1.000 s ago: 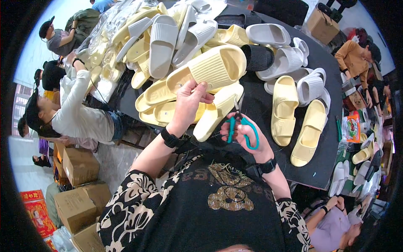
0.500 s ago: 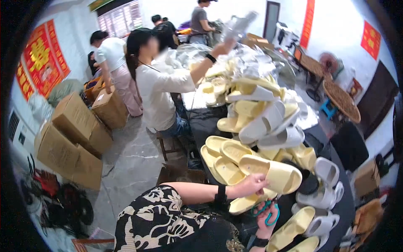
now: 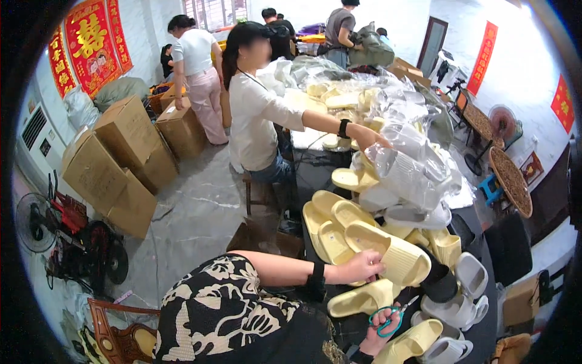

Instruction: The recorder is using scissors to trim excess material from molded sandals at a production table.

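My left hand (image 3: 362, 266) is closed with finger and thumb on the lower edge of a pale yellow slide slipper (image 3: 407, 261). That slipper is tilted, its ribbed strap facing right, above a dark cylinder (image 3: 439, 284). Just below lies another yellow slipper (image 3: 361, 299). My right hand (image 3: 377, 330) holds scissors (image 3: 397, 321) by their teal handles, the blades pointing up and right, apart from the slippers. Several more yellow slippers (image 3: 321, 221) rest beside my left hand. Grey slippers (image 3: 471, 273) line the table's right side, with a yellow one (image 3: 412, 343) by my right hand.
Across the black table (image 3: 312, 165), a co-worker (image 3: 257, 124) reaches over a heap of bagged slippers (image 3: 406, 176). Cardboard boxes (image 3: 130, 136) stand on the floor at left, near a red wheeled machine (image 3: 73, 212). A wooden chair (image 3: 112, 330) is at lower left.
My right hand has drawn down from the held slipper, and the scissor blades now show. The co-worker's raised arm has come down with a clear bag onto the heap. The view has shifted.
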